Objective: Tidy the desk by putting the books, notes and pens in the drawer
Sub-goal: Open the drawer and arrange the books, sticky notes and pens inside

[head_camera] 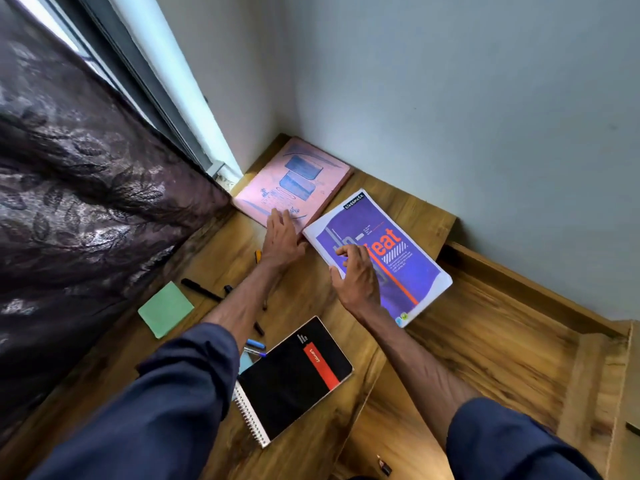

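A pink book (298,181) lies in the desk's far corner. My left hand (282,242) rests on its near corner with straight fingers. Right of it is a purple notebook (412,268), whose near end hangs over the open wooden drawer (502,341). My right hand (356,277) grips that notebook, thumb at its left edge and curled fingers on the cover. A black spiral notebook (294,379) lies nearer me. A green sticky-note pad (165,309), a black pen (202,290) and a blue pen (255,343) lie to the left, partly under my left arm.
A dark patterned curtain (79,202) hangs along the desk's left side. Grey walls (450,98) close off the back and right. A small orange item (258,257) lies beside my left wrist. A small dark object (384,467) lies low near the bottom edge.
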Tool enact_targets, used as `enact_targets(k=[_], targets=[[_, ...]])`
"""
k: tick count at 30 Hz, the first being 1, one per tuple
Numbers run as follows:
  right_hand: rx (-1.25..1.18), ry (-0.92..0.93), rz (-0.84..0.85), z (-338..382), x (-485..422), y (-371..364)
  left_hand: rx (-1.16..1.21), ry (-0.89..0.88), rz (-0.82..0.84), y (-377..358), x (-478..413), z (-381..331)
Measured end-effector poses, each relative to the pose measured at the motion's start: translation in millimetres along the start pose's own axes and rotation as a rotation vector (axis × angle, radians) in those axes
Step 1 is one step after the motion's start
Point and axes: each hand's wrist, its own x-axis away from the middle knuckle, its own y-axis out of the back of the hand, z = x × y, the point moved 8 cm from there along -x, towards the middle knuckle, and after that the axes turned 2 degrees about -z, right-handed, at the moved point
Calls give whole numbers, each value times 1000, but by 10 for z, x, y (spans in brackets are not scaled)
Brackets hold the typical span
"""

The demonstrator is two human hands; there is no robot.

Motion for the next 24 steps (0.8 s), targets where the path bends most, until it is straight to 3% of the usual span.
enact_targets(k=[5, 10, 16, 18, 21, 24], targets=[[59, 13, 18, 18, -239, -64, -106, -63, -61, 193, -249, 23], [94, -48, 71, -165, -184, -126, -336, -299, -78, 365, -187, -216], [57, -45, 149, -214, -146, -233, -571, -360, -36, 398, -81, -81], [-6, -83, 161, -222, -188, -198, -604, -425, -143, 572, -65, -71], [-134, -223, 135, -207, -318, -118, -432, -493, -362, 886, -76, 53], [-499, -454, 226, -51, -480, -197, -324, -406, -480, 1236, 115, 66]])
